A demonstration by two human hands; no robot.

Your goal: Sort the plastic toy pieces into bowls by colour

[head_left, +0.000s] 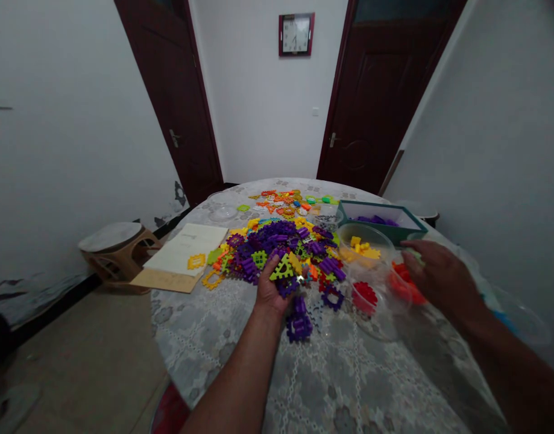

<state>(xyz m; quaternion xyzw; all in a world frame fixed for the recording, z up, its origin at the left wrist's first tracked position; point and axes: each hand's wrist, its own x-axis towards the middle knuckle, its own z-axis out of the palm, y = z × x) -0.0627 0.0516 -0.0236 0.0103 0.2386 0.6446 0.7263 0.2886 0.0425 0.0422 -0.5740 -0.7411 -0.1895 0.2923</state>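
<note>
My left hand is closed around a small bunch of plastic interlocking pieces at the near edge of a mixed heap. A lime-green triangular piece shows on top, with a yellow piece and purple ones beside and under it. Over on the right, my right hand is blurred above a clear bowl of orange-red pieces. Its fingers pinch a small pale green piece, whose shape I cannot make out. The big heap of mostly purple pieces lies beyond my left hand.
Clear bowls hold yellow pieces and red pieces. Behind them stands a green-edged box with purple pieces inside. An open notebook lies left of the heap. Orange and yellow pieces are scattered at the far side. A stool stands left.
</note>
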